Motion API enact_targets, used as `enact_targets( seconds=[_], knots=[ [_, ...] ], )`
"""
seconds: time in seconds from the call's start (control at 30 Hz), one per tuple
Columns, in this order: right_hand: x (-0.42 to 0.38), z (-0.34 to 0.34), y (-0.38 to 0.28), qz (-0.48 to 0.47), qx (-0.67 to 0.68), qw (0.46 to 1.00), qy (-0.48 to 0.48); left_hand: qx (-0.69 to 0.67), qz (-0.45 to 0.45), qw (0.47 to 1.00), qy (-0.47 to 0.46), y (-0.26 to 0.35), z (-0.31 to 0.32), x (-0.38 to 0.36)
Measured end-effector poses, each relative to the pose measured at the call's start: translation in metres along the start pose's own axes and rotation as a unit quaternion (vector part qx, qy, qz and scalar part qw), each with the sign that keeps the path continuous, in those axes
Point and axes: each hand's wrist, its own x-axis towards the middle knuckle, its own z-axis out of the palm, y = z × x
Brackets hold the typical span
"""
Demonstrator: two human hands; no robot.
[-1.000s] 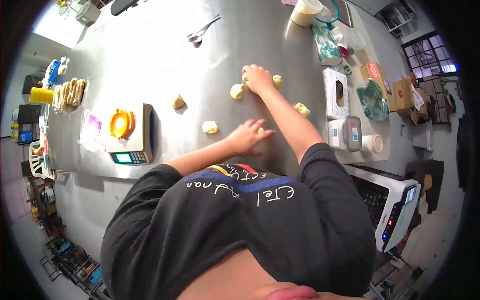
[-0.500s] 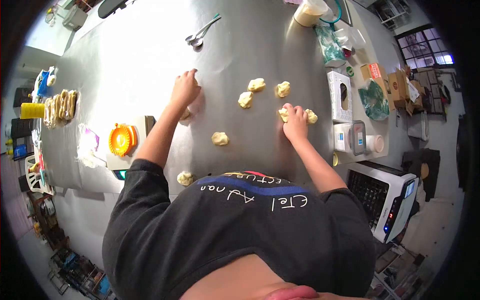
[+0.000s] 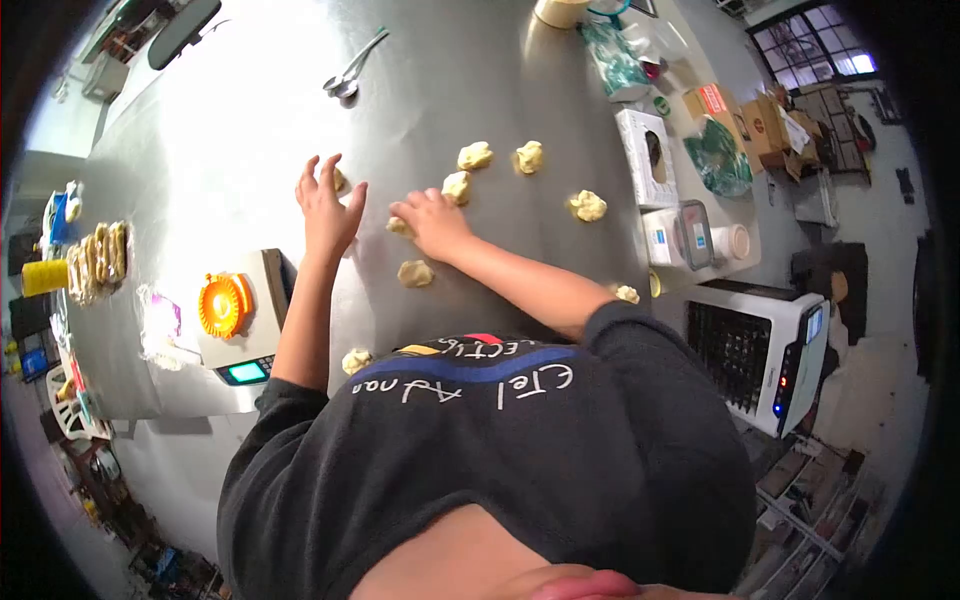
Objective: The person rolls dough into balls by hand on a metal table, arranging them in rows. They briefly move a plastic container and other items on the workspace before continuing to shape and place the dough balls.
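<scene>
My left hand (image 3: 328,212) is over the metal table with its fingers spread, holding nothing. Just past its fingers, partly hidden, a pale dough lump (image 3: 340,180) shows. My right hand (image 3: 437,225) reaches across the middle, fingers curled over another piece of dough (image 3: 399,227) on the tabletop. Right behind that hand sits a rough dough ball (image 3: 457,187), with a second ball (image 3: 475,155) touching or close to it. A flatter dough piece (image 3: 416,273) lies nearer my body. More lumps are at the right (image 3: 588,206) and by my shirt (image 3: 357,361).
Left of my arm, an orange dumpling mould (image 3: 224,305) rests on a kitchen scale (image 3: 246,372) with a lit display. Two spoons (image 3: 350,80) lie farther back. Plastic containers (image 3: 690,240) and a tissue-like box (image 3: 646,158) line the right side. Wrapped packs (image 3: 98,262) are far left.
My right hand has moved left with a dough lump from the right-hand group to the middle. My left hand's fingers have spread. The camera view has shifted slightly.
</scene>
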Motion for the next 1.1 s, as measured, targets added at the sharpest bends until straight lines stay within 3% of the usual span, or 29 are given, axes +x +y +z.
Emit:
enact_targets(
  seconds=[0.1,0.17,0.23,0.3,0.37,0.43,0.57,0.6,0.7,0.73,0.83,0.9,0.97,1.0,1.03,1.07,1.1],
  knots=[
    [0.004,0.007,0.002,0.032,-0.020,0.999,-0.024,-0.018,0.027,0.999,-0.008,0.018,-0.011,-0.013],
    [-0.014,-0.016,0.008,0.026,-0.022,0.999,0.006,-0.020,0.047,0.999,-0.012,0.025,-0.014,-0.025],
    [-0.045,-0.052,0.028,0.075,0.058,0.990,0.102,-0.035,0.069,0.997,-0.012,0.031,-0.014,-0.037],
    [-0.079,-0.076,0.074,0.121,-0.015,0.970,0.208,-0.050,0.064,0.996,-0.022,0.044,-0.015,-0.050],
    [-0.115,-0.093,0.119,0.198,-0.189,0.934,0.231,-0.086,0.086,0.992,-0.018,0.053,-0.009,-0.061],
    [-0.138,-0.093,0.161,0.229,-0.237,0.924,0.195,-0.091,0.092,0.992,-0.010,0.069,-0.002,-0.070],
    [-0.130,-0.084,0.196,0.239,-0.103,0.957,0.128,-0.124,0.060,0.990,-0.033,0.105,0.015,-0.085],
    [-0.126,-0.079,0.204,0.196,-0.116,0.960,0.162,-0.138,0.048,0.988,-0.051,0.114,0.020,-0.091],
    [-0.117,-0.086,0.213,0.196,-0.082,0.965,0.153,-0.140,0.057,0.985,-0.086,0.146,0.037,-0.113],
    [-0.111,-0.087,0.222,0.192,-0.078,0.967,0.149,-0.106,0.097,0.986,-0.086,0.158,0.044,-0.122],
    [-0.107,-0.090,0.232,0.193,-0.080,0.967,0.148,-0.130,0.095,0.974,-0.159,0.216,0.071,-0.154],
    [-0.109,-0.105,0.225,0.205,-0.087,0.970,0.093,-0.140,0.113,0.963,-0.202,0.259,0.096,-0.172],
    [-0.123,-0.118,0.220,0.212,-0.061,0.970,0.104,-0.133,0.208,0.945,-0.216,0.291,0.129,-0.185],
    [-0.133,-0.124,0.216,0.225,-0.039,0.966,0.117,-0.130,0.204,0.946,-0.214,0.306,0.145,-0.187],
    [-0.147,-0.134,0.216,0.221,-0.038,0.967,0.118,-0.148,0.301,0.915,-0.223,0.320,0.162,-0.185],
    [-0.169,-0.145,0.217,0.178,0.026,0.976,0.121,-0.165,0.394,0.874,-0.232,0.330,0.178,-0.186],
    [-0.192,-0.158,0.218,0.132,0.090,0.979,0.126,-0.162,0.393,0.876,-0.228,0.336,0.194,-0.188]
  ],
)
